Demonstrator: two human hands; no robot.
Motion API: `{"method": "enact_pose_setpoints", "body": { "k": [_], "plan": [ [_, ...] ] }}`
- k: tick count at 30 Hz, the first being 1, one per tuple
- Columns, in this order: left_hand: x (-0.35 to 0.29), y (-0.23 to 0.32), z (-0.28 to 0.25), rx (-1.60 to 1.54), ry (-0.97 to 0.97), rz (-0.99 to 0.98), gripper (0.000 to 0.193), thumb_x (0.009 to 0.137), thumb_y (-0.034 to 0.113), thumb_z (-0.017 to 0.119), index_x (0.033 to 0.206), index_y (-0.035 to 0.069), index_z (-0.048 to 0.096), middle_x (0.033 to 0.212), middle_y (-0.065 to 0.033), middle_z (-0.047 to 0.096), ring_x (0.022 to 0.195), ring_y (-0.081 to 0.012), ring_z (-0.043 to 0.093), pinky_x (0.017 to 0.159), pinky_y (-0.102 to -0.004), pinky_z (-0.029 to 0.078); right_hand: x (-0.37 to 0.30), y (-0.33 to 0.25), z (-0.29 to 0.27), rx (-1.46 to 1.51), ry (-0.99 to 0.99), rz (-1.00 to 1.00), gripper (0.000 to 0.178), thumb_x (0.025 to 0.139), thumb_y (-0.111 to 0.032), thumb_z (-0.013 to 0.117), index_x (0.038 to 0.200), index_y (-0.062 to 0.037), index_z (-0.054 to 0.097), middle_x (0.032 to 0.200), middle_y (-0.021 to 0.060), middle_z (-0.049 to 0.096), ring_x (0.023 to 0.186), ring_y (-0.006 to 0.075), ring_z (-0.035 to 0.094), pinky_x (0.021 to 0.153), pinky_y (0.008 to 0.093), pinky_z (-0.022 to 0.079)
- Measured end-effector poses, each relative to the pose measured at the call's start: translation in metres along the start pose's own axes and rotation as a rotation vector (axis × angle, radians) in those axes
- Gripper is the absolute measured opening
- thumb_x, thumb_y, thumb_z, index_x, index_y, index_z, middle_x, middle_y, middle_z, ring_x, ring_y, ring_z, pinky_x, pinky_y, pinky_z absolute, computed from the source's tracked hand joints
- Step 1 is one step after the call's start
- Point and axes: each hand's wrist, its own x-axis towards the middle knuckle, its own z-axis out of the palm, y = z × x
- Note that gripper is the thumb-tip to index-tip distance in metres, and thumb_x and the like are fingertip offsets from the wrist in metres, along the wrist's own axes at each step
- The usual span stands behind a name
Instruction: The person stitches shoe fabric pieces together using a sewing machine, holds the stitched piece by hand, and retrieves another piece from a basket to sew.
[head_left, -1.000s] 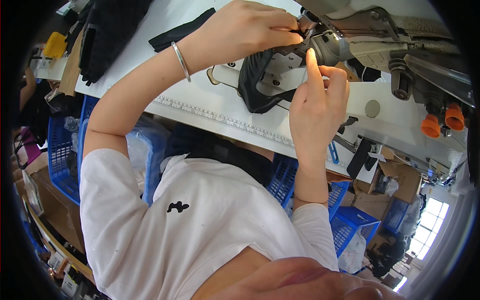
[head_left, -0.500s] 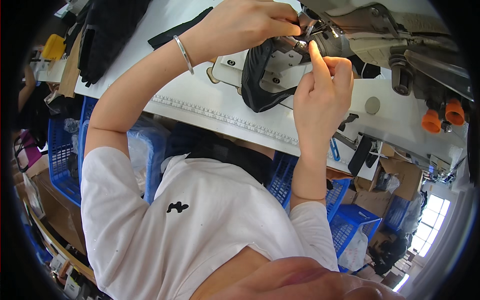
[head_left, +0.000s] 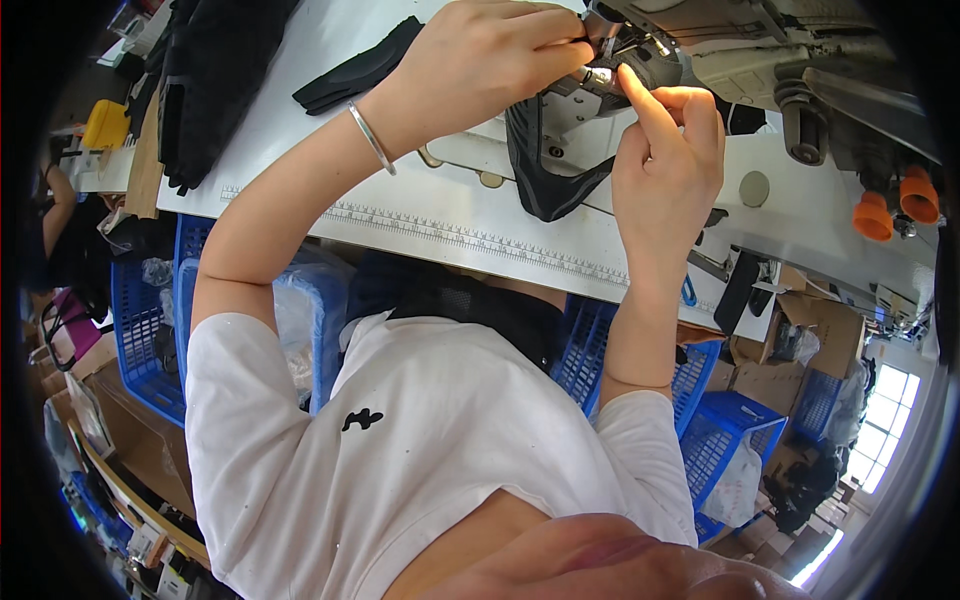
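Observation:
A black fabric strip (head_left: 548,190) hangs in a loop in front of the sewing machine's needle area (head_left: 612,70). My left hand (head_left: 500,60), with a silver bangle at the wrist, reaches in from the left, fingers pinched together on the strip's upper end beside the presser foot. Its fingertips partly hide the fabric there. On the other side, my right hand (head_left: 672,150) points its index finger at the lit metal parts by the needle. Its thumb and other fingers are curled in where the strip's other end runs behind them.
Another black fabric piece (head_left: 360,68) lies on the white table (head_left: 275,130), with dark garments (head_left: 215,90) at far left. A ruler tape (head_left: 450,238) follows the front edge. Orange cone-shaped parts (head_left: 872,215) hang at right. Blue baskets (head_left: 735,440) stand below.
The view has shifted slightly. The fabric loop has drawn up a little and swung right, with its lower end still by my right hand. Both hands stay at the needle area.

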Motion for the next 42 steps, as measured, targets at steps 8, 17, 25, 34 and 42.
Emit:
{"method": "enact_pose_setpoints", "body": {
  "k": [8,17,25,34,42],
  "plan": [
    [0.01,-0.009,-0.011,-0.023,-0.095,-0.143,0.018,0.078,0.01,0.075,0.095,0.006,0.073,0.098,-0.0076,0.066,0.094,-0.0235,0.066,0.079,-0.0336,0.055,0.002,0.013,0.008,-0.037,0.053,-0.038,0.043,0.076,0.006,0.067,0.11,-0.0174,0.078,0.098,-0.0004,0.061,0.09,0.0205,0.059,0.073,0.0341,0.052],
    [0.022,0.018,-0.038,-0.454,-0.237,-0.505,0.024,0.077,0.006,0.078,0.099,0.0,0.07,0.1,-0.0107,0.065,0.093,-0.027,0.065,0.078,-0.0359,0.055,0.019,0.048,0.018,0.265,-0.08,0.093,0.041,0.089,0.005,0.06,0.119,-0.0176,0.077,0.101,0.0067,0.071,0.093,0.0206,0.062,0.084,0.0312,0.05],
    [0.013,0.035,-0.024,-0.155,-0.143,-0.31,0.036,0.067,0.001,0.076,0.103,0.002,0.072,0.108,-0.0068,0.068,0.094,-0.0258,0.064,0.078,-0.0336,0.057,0.02,0.074,0.041,0.517,-0.124,0.312,0.029,0.094,0.007,0.06,0.114,-0.0048,0.077,0.11,0.0056,0.077,0.111,0.0151,0.067,0.098,0.0264,0.048],
    [0.014,0.038,-0.025,-0.116,-0.157,-0.292,0.038,0.067,0.002,0.076,0.104,0.003,0.074,0.109,-0.0065,0.069,0.096,-0.0246,0.065,0.078,-0.033,0.057,0.022,0.073,0.04,0.52,-0.122,0.321,0.026,0.094,0.005,0.063,0.112,-0.0043,0.078,0.11,0.0072,0.077,0.103,0.0141,0.068,0.095,0.0254,0.049],
    [0.01,0.036,-0.022,-0.094,-0.141,-0.236,0.036,0.065,0.002,0.074,0.102,0.001,0.074,0.106,-0.0079,0.07,0.094,-0.0253,0.066,0.078,-0.0336,0.059,0.022,0.075,0.042,0.531,-0.095,0.315,0.022,0.094,0.003,0.065,0.111,-0.0032,0.078,0.11,0.0078,0.076,0.102,0.015,0.067,0.094,0.0262,0.049]
  ]
}}
